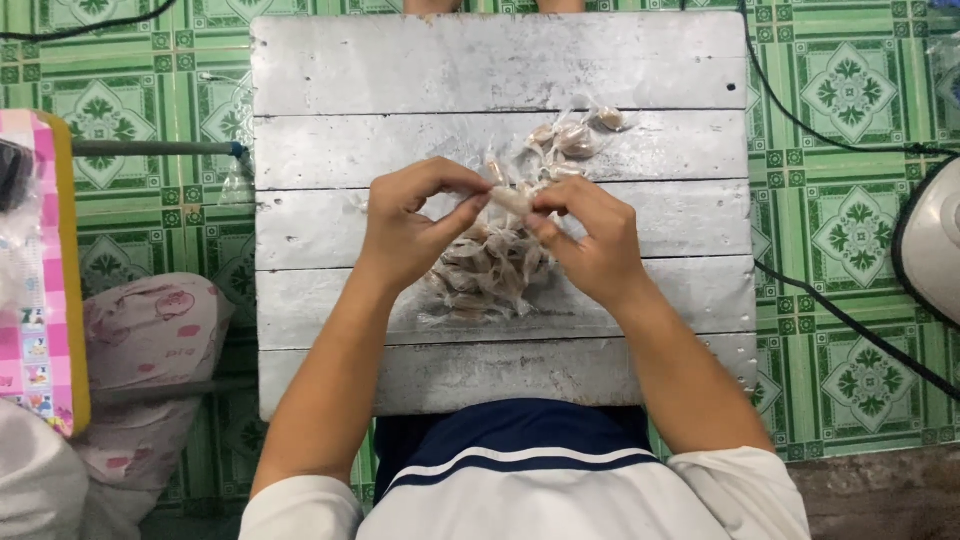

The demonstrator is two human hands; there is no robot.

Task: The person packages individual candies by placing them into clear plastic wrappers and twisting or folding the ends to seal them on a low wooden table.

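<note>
My left hand (405,225) and right hand (590,240) pinching one small pale piece (510,200), half hidden by fingers, over the wrapped pile (485,275) mid desk (400,60), smaller heap (575,140) toward the far edge.

The person wears a white short-sleeved top whose sleeves end above the elbows, leaving both forearms bare. Below the chest runs a dark navy panel edged with a thin white stripe, possibly a collar flap or a skirt band; the steep downward view makes that hard to settle. The left hand (408,222) and right hand (590,238) carry no rings, watch or gloves.
</note>
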